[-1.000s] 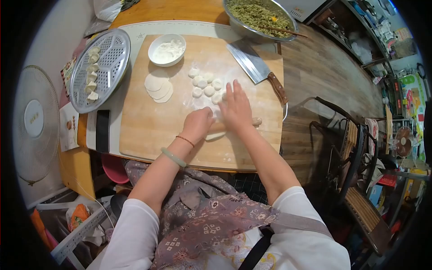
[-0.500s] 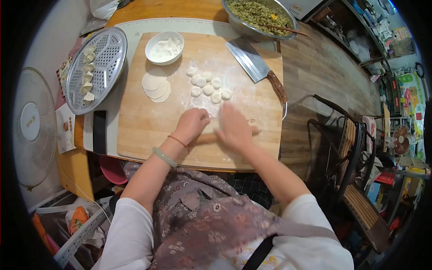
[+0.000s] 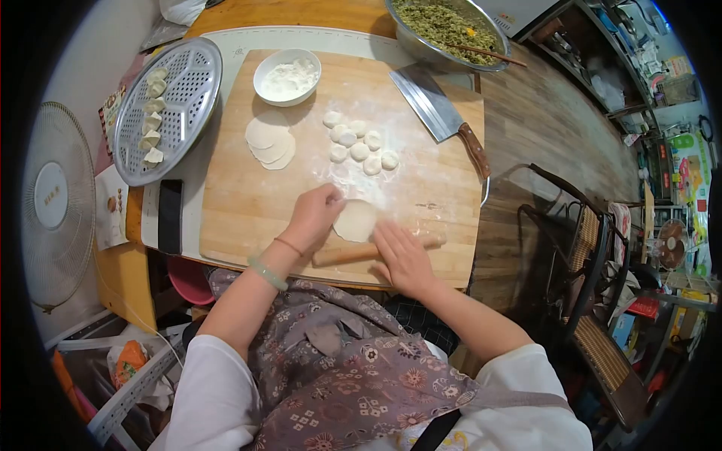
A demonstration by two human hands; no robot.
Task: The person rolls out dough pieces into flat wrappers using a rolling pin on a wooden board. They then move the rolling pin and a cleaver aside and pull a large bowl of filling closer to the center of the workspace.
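Observation:
A flat round wrapper (image 3: 355,221) lies on the floured wooden board (image 3: 226,218). My left hand (image 3: 317,210) pinches its left edge between thumb and fingers. Over the wooden rolling pin (image 3: 342,255) lies my right hand (image 3: 402,255), palm down with fingers extended, its fingertips beside the wrapper's right edge. Several small dough pieces (image 3: 359,151) sit beyond the hands. Farther left are overlapping rolled wrappers (image 3: 271,143), below a white bowl of flour (image 3: 287,77).
A cleaver (image 3: 429,103) lies at the board's upper right, near a metal bowl of green filling (image 3: 451,30). On the left are a perforated metal tray (image 3: 184,113) with dumplings and a black phone (image 3: 171,216). A chair (image 3: 583,278) stands right of the table.
My right hand has moved down and now rests over the rolling pin, no longer blurred. The wrapper between my hands has come into view. The whole view has shifted slightly.

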